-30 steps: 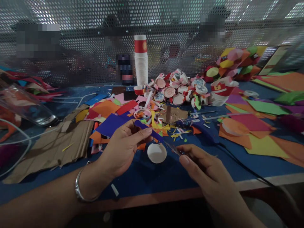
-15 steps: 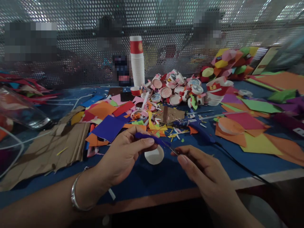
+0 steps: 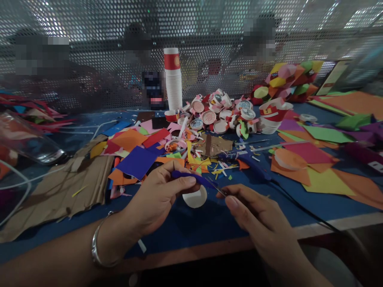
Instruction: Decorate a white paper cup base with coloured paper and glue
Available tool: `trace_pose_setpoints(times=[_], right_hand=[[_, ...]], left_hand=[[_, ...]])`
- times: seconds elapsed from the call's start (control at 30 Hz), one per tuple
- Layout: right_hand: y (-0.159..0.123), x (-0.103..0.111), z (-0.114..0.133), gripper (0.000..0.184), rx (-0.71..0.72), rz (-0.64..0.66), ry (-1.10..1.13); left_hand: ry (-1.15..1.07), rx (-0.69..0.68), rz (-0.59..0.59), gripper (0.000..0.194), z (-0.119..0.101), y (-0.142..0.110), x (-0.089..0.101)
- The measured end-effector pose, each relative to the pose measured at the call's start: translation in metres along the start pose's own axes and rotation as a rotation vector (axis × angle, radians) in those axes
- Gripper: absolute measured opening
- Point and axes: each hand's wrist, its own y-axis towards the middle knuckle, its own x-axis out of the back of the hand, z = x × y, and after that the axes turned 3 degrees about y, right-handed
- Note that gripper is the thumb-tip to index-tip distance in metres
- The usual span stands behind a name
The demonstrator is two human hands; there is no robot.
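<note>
Between the thumb and fingers of my left hand (image 3: 160, 197) is a piece of dark blue paper (image 3: 206, 182), held above the table. My right hand (image 3: 260, 213) is closed around small metal scissors (image 3: 220, 191); their blades meet the right end of the paper, and the handles are hidden in the fingers. A round white paper disc (image 3: 196, 200) lies on the blue table (image 3: 209, 229) beneath the paper, partly covered by my left hand. Beyond my left hand, a flat blue sheet (image 3: 137, 161) rests on other coloured paper.
A glue gun (image 3: 254, 165) with a black cord lies beyond my right hand. Farther back are a heap of cut cup bottoms (image 3: 209, 116) and a tall cup stack (image 3: 174, 87). Cardboard (image 3: 56, 195) lies at left, coloured sheets (image 3: 326, 181) at right. Perforated metal (image 3: 191, 24) stands behind.
Both hands stay nearly in place, the scissors still at the blue paper's right end. The view has shifted very slightly.
</note>
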Motion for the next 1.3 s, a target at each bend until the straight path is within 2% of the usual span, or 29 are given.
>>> trace_pose_setpoints(times=[0.2,0.53,0.7,0.93,1.03,1.3], right_hand=[[-0.002,0.002,-0.001,0.033,-0.025,0.022,0.011],[-0.002,0.002,0.000,0.028,0.061,0.001,-0.072],[-0.002,0.001,-0.001,0.029,0.075,-0.005,-0.063],[-0.006,0.000,-0.005,0.029,0.028,-0.030,-0.004],[-0.006,0.000,-0.006,0.030,-0.022,-0.028,0.050],[-0.004,0.001,-0.006,0.031,-0.018,-0.005,0.088]], left_hand=[[0.002,-0.014,0.013,0.020,0.000,-0.001,0.000],[0.136,-0.036,0.031,0.020,-0.001,-0.001,0.003],[0.056,0.008,0.061,0.016,-0.001,0.000,0.004],[0.043,-0.010,0.111,0.014,0.001,0.002,0.008],[0.104,-0.067,0.087,0.013,-0.002,0.002,0.010],[0.461,-0.393,0.126,0.024,-0.006,0.001,0.017]])
